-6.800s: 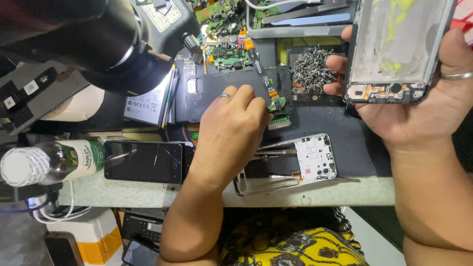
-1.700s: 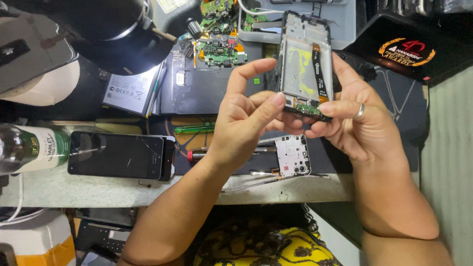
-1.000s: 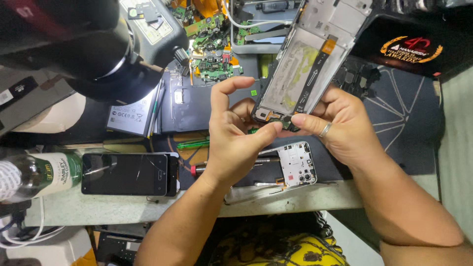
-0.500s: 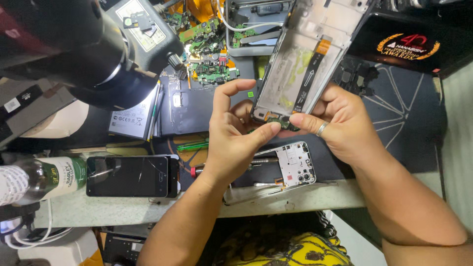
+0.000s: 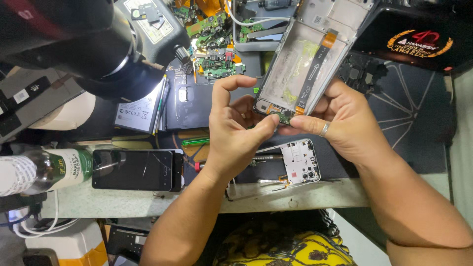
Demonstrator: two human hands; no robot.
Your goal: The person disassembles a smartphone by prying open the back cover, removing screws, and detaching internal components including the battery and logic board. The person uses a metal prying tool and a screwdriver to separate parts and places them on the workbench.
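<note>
Right hand (image 5: 345, 125) gripping phone frame (image 5: 300, 64), left hand (image 5: 239, 130) beside

This is a phone repair workshop. The crowded worktop (image 5: 276, 199) carries a dark repair mat (image 5: 394, 128), loose green circuit boards (image 5: 214, 61), a cracked phone (image 5: 135, 170), a flat battery (image 5: 138, 111), a white inner phone plate (image 5: 298, 162) and a bottle of liquid (image 5: 44, 170). A black microscope head (image 5: 98, 44) hangs over it, and an opened phone frame (image 5: 308, 59) shows its ribbon cable.
</note>
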